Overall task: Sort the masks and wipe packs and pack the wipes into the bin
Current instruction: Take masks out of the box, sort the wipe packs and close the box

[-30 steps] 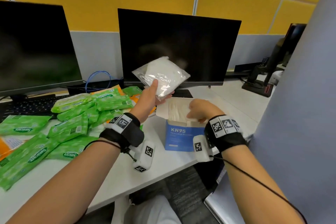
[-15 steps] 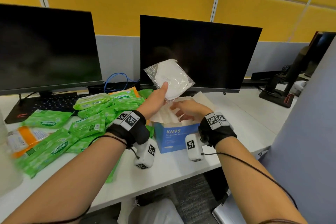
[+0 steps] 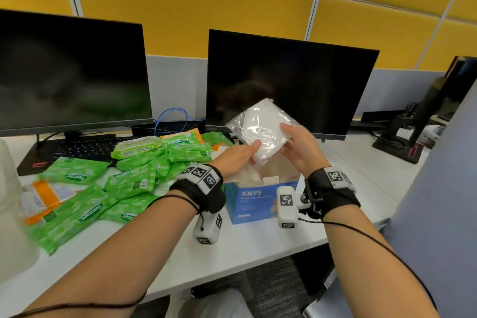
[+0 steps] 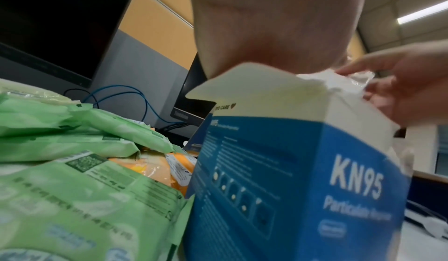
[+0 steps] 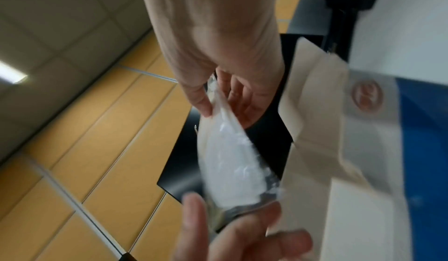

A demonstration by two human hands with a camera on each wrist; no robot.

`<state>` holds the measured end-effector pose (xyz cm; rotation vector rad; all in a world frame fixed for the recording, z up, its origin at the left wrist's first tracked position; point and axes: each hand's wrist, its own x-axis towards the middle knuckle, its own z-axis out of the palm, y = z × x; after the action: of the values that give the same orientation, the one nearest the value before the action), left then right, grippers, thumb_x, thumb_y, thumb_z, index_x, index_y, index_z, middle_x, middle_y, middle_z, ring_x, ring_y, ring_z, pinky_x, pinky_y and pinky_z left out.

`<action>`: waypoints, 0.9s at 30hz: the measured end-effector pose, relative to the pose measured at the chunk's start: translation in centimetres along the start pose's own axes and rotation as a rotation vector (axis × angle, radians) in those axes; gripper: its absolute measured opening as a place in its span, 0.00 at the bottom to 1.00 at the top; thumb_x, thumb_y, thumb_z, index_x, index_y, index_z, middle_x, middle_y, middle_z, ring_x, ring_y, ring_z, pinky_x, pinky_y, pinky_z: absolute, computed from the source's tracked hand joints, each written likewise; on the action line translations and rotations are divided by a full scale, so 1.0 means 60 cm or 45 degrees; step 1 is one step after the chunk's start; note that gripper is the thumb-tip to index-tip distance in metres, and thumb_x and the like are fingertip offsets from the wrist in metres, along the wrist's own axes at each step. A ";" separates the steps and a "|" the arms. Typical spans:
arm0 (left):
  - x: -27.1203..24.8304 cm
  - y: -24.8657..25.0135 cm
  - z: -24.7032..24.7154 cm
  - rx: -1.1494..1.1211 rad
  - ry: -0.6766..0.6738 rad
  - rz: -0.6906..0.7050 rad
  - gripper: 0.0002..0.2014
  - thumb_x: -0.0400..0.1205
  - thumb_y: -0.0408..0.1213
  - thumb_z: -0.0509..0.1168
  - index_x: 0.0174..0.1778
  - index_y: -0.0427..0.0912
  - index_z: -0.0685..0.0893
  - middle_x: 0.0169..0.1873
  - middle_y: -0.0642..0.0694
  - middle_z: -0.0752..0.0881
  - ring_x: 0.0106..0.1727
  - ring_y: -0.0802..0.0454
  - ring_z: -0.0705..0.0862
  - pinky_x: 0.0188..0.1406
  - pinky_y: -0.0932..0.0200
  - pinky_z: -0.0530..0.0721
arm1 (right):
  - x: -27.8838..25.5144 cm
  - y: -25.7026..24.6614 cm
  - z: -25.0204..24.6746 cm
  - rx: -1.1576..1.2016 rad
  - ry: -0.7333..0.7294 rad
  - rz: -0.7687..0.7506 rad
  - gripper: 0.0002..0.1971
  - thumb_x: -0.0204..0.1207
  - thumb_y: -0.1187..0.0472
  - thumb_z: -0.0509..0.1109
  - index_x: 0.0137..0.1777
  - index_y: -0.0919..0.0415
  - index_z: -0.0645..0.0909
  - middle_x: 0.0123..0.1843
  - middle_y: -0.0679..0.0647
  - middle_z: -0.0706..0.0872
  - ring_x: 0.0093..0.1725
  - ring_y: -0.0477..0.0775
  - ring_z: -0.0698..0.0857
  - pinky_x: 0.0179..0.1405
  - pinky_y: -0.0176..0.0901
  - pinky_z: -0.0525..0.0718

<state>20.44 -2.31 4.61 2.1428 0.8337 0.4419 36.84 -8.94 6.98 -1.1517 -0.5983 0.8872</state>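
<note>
In the head view, both hands meet at the centre of the frame over the open KN95 mask box [image 3: 260,199]: the left hand [image 3: 236,156] pinches the lower corner of a bagged white mask [image 3: 263,128] between thumb and fingers, and the right hand [image 3: 300,148] grips its right edge, thumb on top. The mask hangs above the box mouth, in front of the dark monitor [image 3: 291,80]. The step in hand looks like sorting a mask into its box; the next move probably calls for lowering it flat between the raised flaps. The mask is a folded white shell in a crinkled clear bag, likely slippery. Green wipe packs [image 3: 129,183] lie heaped at the left of the frame on the desk [image 3: 258,245], none packed yet. No bin is clearly identifiable. In the left wrist view, the blue box [image 4: 303,179] fills the right half, with wipe packs [image 4: 80,188] touching its left side. In the right wrist view, the mask [image 5: 230,161] runs down the centre, the right hand's fingers [image 5: 242,100] clasping its upper end and the left hand's fingers [image 5: 194,221] its lower end.
</note>
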 end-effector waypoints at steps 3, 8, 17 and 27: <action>-0.003 -0.010 0.007 0.330 -0.046 0.112 0.24 0.86 0.55 0.52 0.67 0.43 0.80 0.63 0.44 0.83 0.66 0.47 0.79 0.69 0.53 0.71 | -0.002 -0.022 -0.009 -0.385 0.204 -0.338 0.07 0.73 0.64 0.69 0.49 0.58 0.76 0.50 0.53 0.83 0.50 0.56 0.84 0.40 0.46 0.84; 0.009 -0.027 0.013 0.699 0.026 0.088 0.25 0.83 0.53 0.59 0.73 0.45 0.75 0.78 0.45 0.67 0.81 0.48 0.60 0.80 0.50 0.52 | -0.024 -0.031 -0.010 -1.018 0.192 -0.515 0.09 0.72 0.66 0.68 0.35 0.57 0.71 0.36 0.50 0.75 0.36 0.48 0.76 0.34 0.39 0.78; 0.007 -0.034 0.015 0.626 0.024 -0.140 0.42 0.81 0.61 0.56 0.84 0.44 0.47 0.84 0.44 0.43 0.85 0.46 0.40 0.81 0.41 0.41 | -0.071 -0.044 0.025 -1.818 0.125 -0.409 0.11 0.73 0.62 0.70 0.35 0.53 0.69 0.34 0.49 0.74 0.34 0.49 0.75 0.29 0.37 0.68; 0.006 -0.040 0.020 0.346 0.057 -0.215 0.43 0.78 0.63 0.61 0.84 0.51 0.49 0.84 0.42 0.40 0.84 0.41 0.37 0.81 0.34 0.48 | -0.061 -0.006 0.064 -2.289 -0.251 -0.027 0.17 0.79 0.66 0.62 0.68 0.62 0.76 0.61 0.60 0.83 0.54 0.60 0.83 0.50 0.46 0.82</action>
<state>20.38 -1.54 1.99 2.2901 1.1458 0.3035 31.92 -10.08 8.69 -2.6051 -1.6945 0.2315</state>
